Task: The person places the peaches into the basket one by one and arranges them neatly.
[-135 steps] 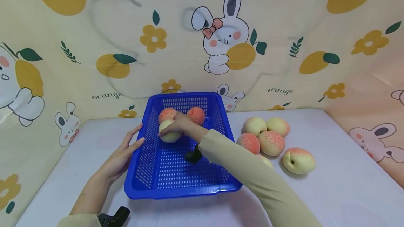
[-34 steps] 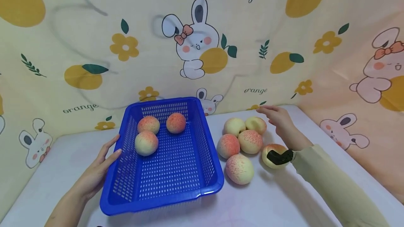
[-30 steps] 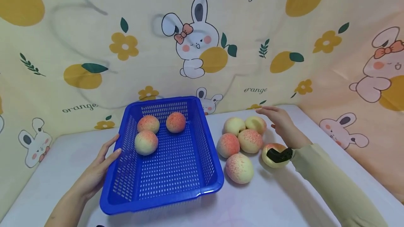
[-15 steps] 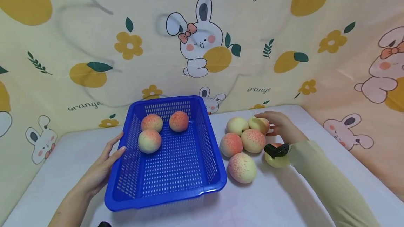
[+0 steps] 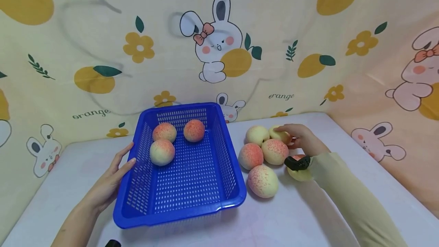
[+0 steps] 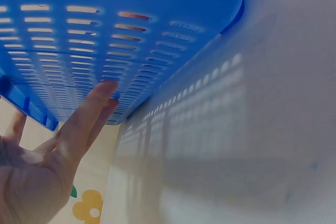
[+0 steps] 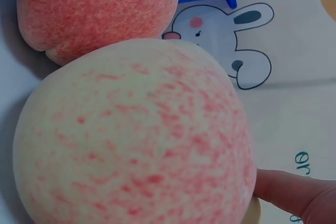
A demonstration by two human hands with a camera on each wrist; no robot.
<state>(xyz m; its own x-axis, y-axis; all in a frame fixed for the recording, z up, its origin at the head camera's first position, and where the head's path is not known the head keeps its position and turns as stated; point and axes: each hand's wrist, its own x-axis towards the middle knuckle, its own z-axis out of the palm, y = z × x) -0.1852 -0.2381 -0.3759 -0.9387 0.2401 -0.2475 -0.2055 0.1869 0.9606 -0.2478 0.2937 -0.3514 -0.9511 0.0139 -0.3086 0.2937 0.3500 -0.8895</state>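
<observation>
In the head view, my left hand [image 5: 103, 188] is at the left side of a blue plastic basket [image 5: 233, 199], two fingertips against its rim. In the left wrist view, straight fingers [image 6: 86, 121] touch the slotted outer wall. Inside the basket lie three peaches, among them a pale one [image 5: 162, 152]. My right hand [image 5: 305, 139] grips a yellowish peach [image 5: 278, 134] at the back of the group on the table; part of the fruit is hidden by the fingers. In the right wrist view, a speckled peach [image 7: 136, 135] fills the foreground, a fingertip [image 7: 278, 187] beside it.
Close to the gripped fruit sit a pale peach [image 5: 257, 135], a speckled peach [image 5: 275, 151] and a red peach [image 5: 251, 156]. Nearer stands another peach [image 5: 263, 181]. Under my right wrist is a partly hidden peach [image 5: 300, 172]. A printed cloth [image 5: 154, 18] hangs behind the white table [image 5: 192, 235].
Earlier my right hand held a pale peach inside the basket, then let go and moved right. Over the last second it came down onto the back peach. My left hand stays at the basket.
</observation>
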